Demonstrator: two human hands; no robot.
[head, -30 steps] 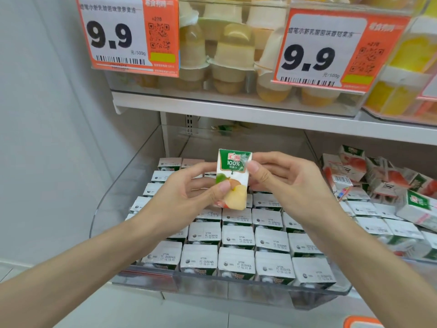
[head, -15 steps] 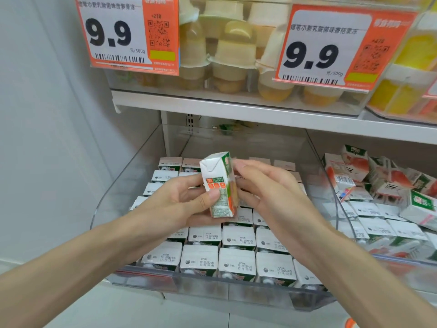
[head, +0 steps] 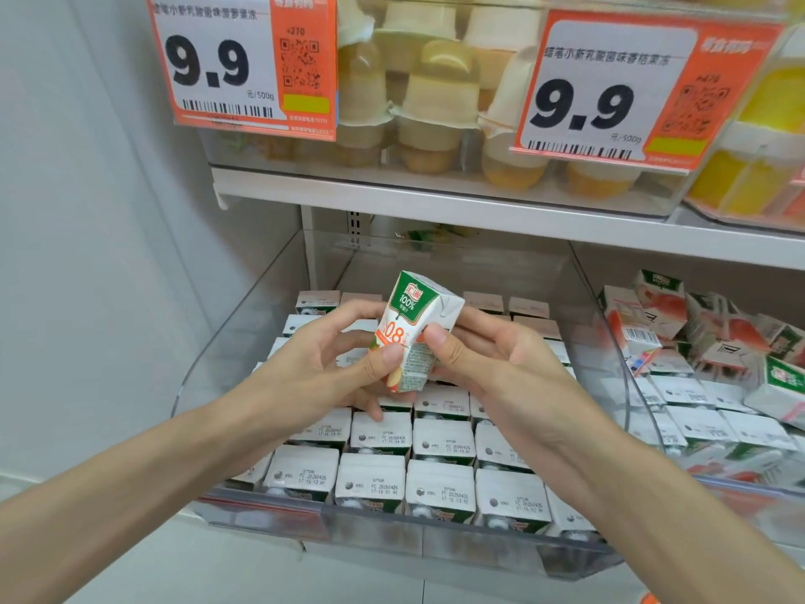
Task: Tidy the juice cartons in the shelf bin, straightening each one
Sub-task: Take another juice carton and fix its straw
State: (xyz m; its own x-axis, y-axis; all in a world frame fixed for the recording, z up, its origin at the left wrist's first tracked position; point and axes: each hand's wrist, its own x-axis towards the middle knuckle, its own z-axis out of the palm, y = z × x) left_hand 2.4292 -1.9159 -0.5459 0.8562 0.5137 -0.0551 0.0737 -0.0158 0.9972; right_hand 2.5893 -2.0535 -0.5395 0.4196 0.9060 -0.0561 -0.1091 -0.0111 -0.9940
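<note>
My left hand (head: 322,364) and right hand (head: 492,364) both pinch a tilted juice carton (head: 414,329) above the shelf bin's (head: 435,542) packed rows (head: 442,442); if either thumb slips, it may drop and knock neighbours crooked.

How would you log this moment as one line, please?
left hand: pinches juice carton | right hand: pinches it too | pose: tilted, above shelf bin | other cartons: neat rows | step: not yet placed
</note>
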